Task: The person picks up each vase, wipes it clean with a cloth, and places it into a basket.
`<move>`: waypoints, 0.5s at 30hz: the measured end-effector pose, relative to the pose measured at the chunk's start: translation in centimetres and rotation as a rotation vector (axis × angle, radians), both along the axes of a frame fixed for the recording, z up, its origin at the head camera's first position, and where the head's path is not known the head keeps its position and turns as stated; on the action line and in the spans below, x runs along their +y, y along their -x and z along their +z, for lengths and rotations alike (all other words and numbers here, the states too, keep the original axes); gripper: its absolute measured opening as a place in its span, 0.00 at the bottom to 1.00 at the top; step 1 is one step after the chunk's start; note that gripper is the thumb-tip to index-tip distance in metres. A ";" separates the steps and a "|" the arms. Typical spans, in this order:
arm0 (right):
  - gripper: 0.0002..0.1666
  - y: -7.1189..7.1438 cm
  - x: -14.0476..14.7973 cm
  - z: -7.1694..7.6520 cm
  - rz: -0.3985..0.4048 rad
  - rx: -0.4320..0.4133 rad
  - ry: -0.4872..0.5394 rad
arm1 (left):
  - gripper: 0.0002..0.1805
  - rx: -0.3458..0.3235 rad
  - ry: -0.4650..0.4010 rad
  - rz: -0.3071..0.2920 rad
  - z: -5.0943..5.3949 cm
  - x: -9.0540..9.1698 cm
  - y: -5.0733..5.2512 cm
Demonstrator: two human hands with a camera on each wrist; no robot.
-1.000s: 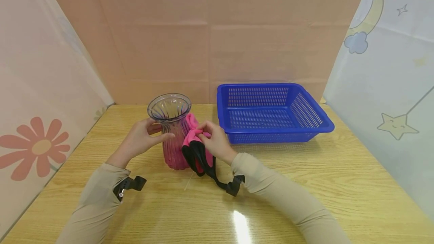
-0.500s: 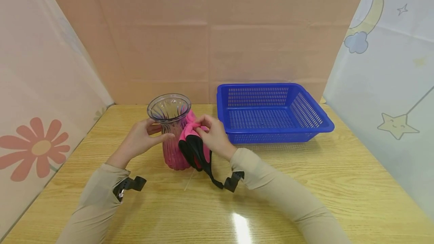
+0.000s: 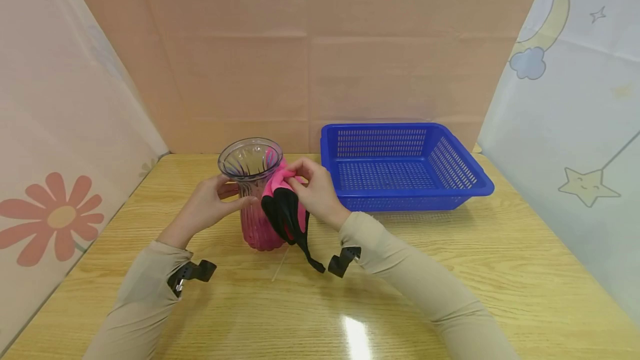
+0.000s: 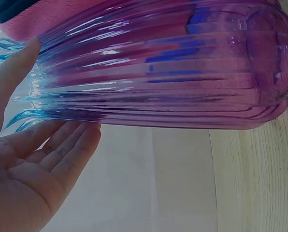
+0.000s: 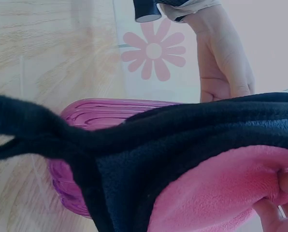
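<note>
A ribbed glass vase [image 3: 252,204], clear bluish at the flared rim and pink-purple lower down, stands upright on the table. My left hand [image 3: 207,204] holds it at the neck, thumb in front and fingers behind; the left wrist view shows this hand [image 4: 42,164] around the narrow part. Beside the vase's right side, my right hand [image 3: 315,190] pinches a pink plush cloth [image 3: 275,182] with black trim and a dangling black strap. This cloth overlaps the vase from above and appears to touch its neck. In the right wrist view the cloth [image 5: 221,188] hides much of the vase [image 5: 100,113].
A blue slotted plastic basket [image 3: 397,201] stands at the back right, with nothing inside. A thin clear strip [image 3: 281,264] lies on the wooden table [image 3: 260,315] in front of the vase. Walls with printed drawings rise at both sides.
My right hand has moved up and slightly left, taking the pink cloth higher along the vase to just below the rim. My left hand and the vase have stayed put.
</note>
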State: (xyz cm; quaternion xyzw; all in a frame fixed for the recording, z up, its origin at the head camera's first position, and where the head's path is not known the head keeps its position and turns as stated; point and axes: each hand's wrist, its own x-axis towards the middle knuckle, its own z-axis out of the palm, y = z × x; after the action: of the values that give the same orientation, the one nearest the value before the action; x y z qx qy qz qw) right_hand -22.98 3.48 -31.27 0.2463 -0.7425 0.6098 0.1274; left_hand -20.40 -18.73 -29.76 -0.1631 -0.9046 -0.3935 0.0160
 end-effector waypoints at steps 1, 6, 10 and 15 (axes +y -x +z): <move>0.06 0.0 0.0 0.1 0.000 0.002 0.007 | 0.36 0.002 0.000 0.000 0.0 0.0 0.0; 0.06 0.0 0.4 0.7 0.011 0.000 0.051 | 0.36 0.011 0.000 -0.008 0.0 0.0 0.0; 0.07 0.1 0.8 1.1 0.012 0.004 0.083 | 0.36 0.020 0.006 -0.017 0.0 0.0 0.0; 0.09 0.2 1.2 1.4 0.023 -0.015 0.115 | 0.35 0.029 0.006 -0.031 0.0 0.0 0.0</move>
State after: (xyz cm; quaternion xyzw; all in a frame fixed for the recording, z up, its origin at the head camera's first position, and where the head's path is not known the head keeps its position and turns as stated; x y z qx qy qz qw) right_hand -23.23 4.64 -29.86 0.2423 -0.7045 0.6545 0.1289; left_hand -20.43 -18.73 -29.80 -0.1830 -0.9029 -0.3884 0.0227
